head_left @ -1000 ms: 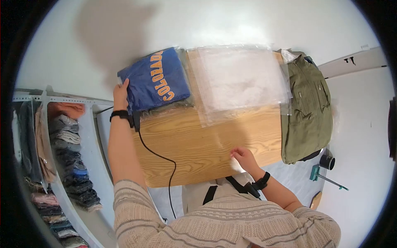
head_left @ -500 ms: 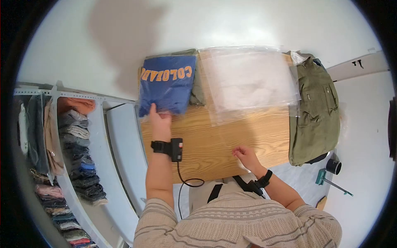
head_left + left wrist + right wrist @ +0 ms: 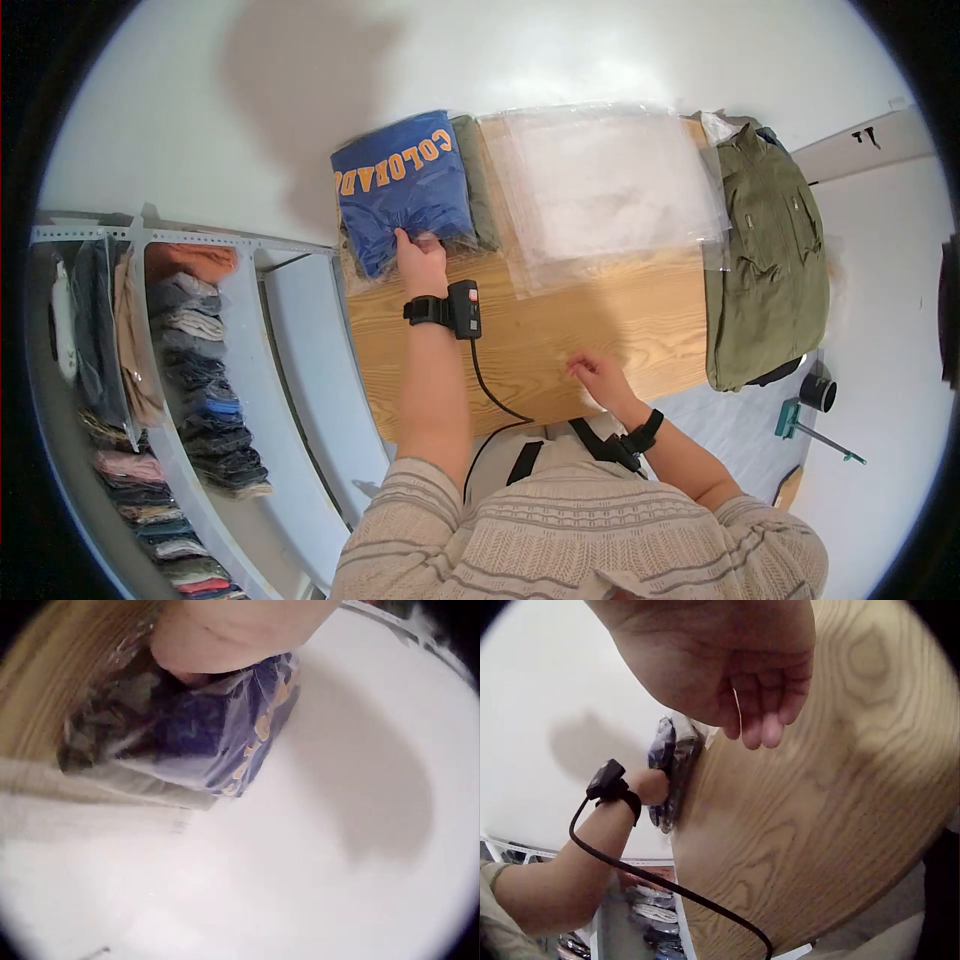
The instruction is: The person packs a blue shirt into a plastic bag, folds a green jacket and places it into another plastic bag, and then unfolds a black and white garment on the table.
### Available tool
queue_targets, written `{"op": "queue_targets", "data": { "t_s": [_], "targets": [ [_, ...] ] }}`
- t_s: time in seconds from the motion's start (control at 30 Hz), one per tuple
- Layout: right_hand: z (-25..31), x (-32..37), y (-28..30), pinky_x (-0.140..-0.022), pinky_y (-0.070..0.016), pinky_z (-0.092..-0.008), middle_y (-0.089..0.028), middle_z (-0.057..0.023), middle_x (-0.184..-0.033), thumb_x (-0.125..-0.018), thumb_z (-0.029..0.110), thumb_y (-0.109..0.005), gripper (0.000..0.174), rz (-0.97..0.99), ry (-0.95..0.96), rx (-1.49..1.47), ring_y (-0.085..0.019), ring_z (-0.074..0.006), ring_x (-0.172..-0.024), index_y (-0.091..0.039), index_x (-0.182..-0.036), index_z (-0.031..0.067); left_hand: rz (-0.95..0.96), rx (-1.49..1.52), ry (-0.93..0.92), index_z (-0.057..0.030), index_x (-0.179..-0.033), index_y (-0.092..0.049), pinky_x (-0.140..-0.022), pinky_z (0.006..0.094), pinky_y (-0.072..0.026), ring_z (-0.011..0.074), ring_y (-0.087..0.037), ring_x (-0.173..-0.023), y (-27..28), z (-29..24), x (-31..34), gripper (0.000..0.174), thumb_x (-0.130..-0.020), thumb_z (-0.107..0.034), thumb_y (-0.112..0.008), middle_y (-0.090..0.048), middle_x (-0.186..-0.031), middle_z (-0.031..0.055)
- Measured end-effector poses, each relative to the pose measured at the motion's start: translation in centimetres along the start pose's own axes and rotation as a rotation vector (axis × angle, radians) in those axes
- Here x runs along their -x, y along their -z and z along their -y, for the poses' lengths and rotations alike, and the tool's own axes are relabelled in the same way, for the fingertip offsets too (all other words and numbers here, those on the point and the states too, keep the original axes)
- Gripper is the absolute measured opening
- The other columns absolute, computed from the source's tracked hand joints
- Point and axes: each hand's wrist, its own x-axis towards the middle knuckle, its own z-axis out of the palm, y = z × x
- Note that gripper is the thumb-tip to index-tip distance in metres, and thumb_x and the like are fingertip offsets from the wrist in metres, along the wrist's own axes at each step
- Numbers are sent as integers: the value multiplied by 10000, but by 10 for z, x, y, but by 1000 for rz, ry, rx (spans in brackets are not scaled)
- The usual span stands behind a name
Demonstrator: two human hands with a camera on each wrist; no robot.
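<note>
My left hand grips the near edge of a bagged blue garment with orange COLORADO lettering. This garment lies on a bagged grey-green one at the table's far left. In the left wrist view, the hand covers part of the clear plastic over the blue cloth. My right hand hangs above the near part of the wooden table, its fingers loosely curled and holding nothing. The right wrist view shows that hand over the wood grain.
Flat clear bags lie at the table's back middle. An olive garment pile is at the right. Shelves with folded clothes stand left, and a black cable runs from the left wrist. A green broom is on the floor at right.
The blue garment first turned, then tilted slightly, with its lettering now slanting. My left hand moved from its left side to its near edge. The right hand has stayed nearly still.
</note>
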Motion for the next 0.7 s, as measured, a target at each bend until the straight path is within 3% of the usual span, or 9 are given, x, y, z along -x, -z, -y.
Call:
{"op": "queue_targets", "data": {
  "t_s": [0.03, 0.17, 0.27, 0.33, 0.4, 0.53, 0.63, 0.7],
  "targets": [
    [-3, 0, 0, -691, -457, -259, -633, -67, -850, -886, 103, -519, 146, 1, 30, 43, -584, -134, -786, -575, -967, -5, -1, -195, -60, -16, -1120, -478, -831, 317, -437, 189, -513, -953, 4, -1, 3, 391, -918, -348, -520, -528, -1037, 86],
    [-2, 5, 0, -679, -454, -257, -631, -67, -842, -884, 107, -521, 153, -38, 21, 9, -580, -137, -768, -575, -969, -7, 99, -401, -135, -22, -1047, -500, -804, 287, -449, 191, -498, -975, 34, -12, 36, 493, -806, -420, -661, -531, -1075, 69],
    [10, 9, 2, -675, -458, -265, -631, -75, -836, -882, 111, -522, 160, -1, 10, 14, -584, -151, -756, -579, -969, -11, 165, -503, -103, -26, -1011, -512, -769, 274, -462, 180, -515, -946, 71, -26, 41, 435, -822, -393, -649, -545, -1027, 67],
    [15, 11, 5, -679, -465, -290, -635, -100, -824, -883, 137, -523, 179, -7, 35, 11, -599, -182, -757, -590, -955, -13, 102, -529, -48, -47, -950, -531, -740, 260, -465, 165, -543, -876, 104, -36, 39, 331, -838, -337, -643, -571, -941, 54],
    [19, 13, 7, -682, -468, -306, -638, -113, -827, -878, 151, -525, 184, -36, 60, 106, -605, -203, -761, -595, -944, -7, 230, -738, 79, -70, -896, -539, -708, 253, -457, 153, -555, -791, 155, -39, 26, 248, -858, -302, -617, -584, -859, 38],
    [29, 25, 27, -703, -475, -350, -638, -146, -842, -854, 177, -531, 193, -87, 154, 319, -611, -276, -786, -608, -922, 13, 314, -1145, 283, -93, -968, -538, -699, 262, -473, 139, -565, -774, 171, -44, 83, 186, -892, -263, -543, -596, -860, 53],
    [41, 45, 48, -714, -477, -365, -638, -145, -853, -841, 167, -529, 180, -131, 205, 393, -605, -303, -804, -614, -923, 31, 351, -1197, 251, -76, -989, -538, -719, 268, -477, 151, -576, -774, 178, -51, 94, 215, -905, -274, -525, -608, -877, 63],
    [48, 59, 69, -709, -482, -352, -640, -126, -855, -839, 153, -535, 167, -151, 237, 472, -611, -280, -795, -616, -931, 39, 389, -1023, 232, -61, -1003, -534, -727, 269, -478, 161, -583, -786, 179, -55, 92, 234, -916, -277, -513, -609, -886, 67]
  ]
}}
